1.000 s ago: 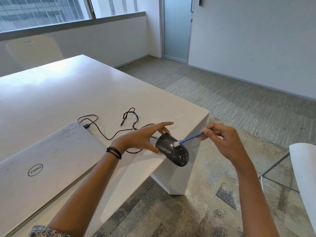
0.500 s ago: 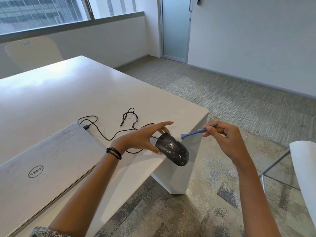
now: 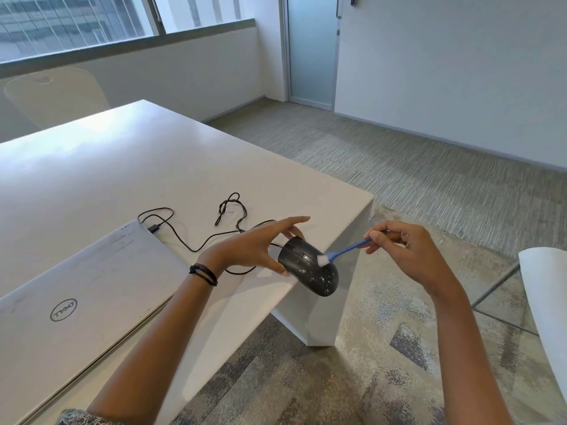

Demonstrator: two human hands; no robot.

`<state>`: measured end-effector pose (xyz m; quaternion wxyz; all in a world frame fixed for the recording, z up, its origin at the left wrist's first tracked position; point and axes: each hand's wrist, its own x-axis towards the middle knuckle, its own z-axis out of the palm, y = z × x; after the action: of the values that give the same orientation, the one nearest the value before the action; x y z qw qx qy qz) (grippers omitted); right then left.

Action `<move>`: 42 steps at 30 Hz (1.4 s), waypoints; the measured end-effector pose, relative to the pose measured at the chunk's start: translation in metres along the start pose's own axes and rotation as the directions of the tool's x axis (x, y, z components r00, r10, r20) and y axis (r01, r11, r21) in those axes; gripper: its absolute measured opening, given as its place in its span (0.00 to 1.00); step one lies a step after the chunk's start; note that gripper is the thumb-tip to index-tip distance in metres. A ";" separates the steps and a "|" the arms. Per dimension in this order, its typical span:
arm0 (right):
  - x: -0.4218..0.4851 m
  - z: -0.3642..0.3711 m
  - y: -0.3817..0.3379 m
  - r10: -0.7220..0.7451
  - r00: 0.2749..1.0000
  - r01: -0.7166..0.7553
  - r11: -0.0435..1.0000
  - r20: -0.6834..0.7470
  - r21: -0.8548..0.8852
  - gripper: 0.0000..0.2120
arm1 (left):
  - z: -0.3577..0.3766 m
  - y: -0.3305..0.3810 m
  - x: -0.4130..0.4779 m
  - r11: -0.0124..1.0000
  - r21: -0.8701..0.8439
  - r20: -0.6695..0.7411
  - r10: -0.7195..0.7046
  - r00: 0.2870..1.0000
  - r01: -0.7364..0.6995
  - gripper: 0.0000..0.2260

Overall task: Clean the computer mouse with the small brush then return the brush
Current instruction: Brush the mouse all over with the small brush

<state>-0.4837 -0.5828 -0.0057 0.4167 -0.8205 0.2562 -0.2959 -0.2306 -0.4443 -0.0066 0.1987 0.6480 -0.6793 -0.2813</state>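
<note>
My left hand holds a black computer mouse tilted over the table's right front corner, thumb below and fingers behind it. White specks dot the mouse's rear half. My right hand pinches the blue handle of a small brush. Its white bristle tip rests on the top of the mouse. The mouse's black cable trails back across the white table in loops.
A closed silver laptop lies on the table at the left, close to my left forearm. A white chair stands at the right edge over patterned carpet. Another chair stands behind the table by the window.
The brush lifted off the mouse half a second ago and has come back down; its bristles touch the mouse's top again. My left hand and the mouse have stayed in place.
</note>
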 end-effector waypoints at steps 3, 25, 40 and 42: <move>-0.001 -0.007 -0.001 -0.009 0.999 0.010 1.000 -0.044 0.020 0.06 | 0.000 0.001 -0.001 1.000 -0.003 0.000 -0.004 1.000 0.004 0.43; -0.004 0.006 -0.002 0.090 0.996 -0.091 0.993 0.014 0.078 0.07 | 0.001 0.001 -0.002 1.000 -0.029 -0.003 0.001 1.000 -0.001 0.42; -0.007 -0.009 0.000 0.123 0.991 -0.129 0.984 0.059 0.120 0.07 | 0.003 0.002 0.000 1.000 -0.021 0.008 0.000 1.000 0.000 0.43; -0.007 -0.011 0.000 0.113 0.994 -0.113 0.980 0.010 0.163 0.06 | 0.003 0.001 0.001 1.000 -0.022 0.007 0.000 1.000 0.000 0.43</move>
<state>-0.4968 -0.5837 -0.0020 0.4988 -0.7677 0.2771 -0.2916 -0.2337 -0.4448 -0.0079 0.2034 0.6448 -0.6768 -0.2913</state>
